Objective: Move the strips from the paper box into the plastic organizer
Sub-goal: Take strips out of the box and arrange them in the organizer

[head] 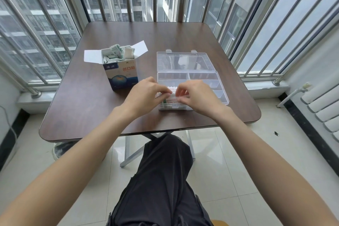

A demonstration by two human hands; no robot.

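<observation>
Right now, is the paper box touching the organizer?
Apart. The head view shows bare table between the paper box and the organizer.

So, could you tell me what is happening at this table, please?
A person is filling a clear plastic organizer with bandage strips. Both the left hand and the right hand pinch a strip over its near-left compartment. The open paper box, left of it, is full of strips.

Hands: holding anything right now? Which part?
Both. The left hand and right hand pinch a strip, one at each end, over the near-left corner of the plastic organizer.
</observation>
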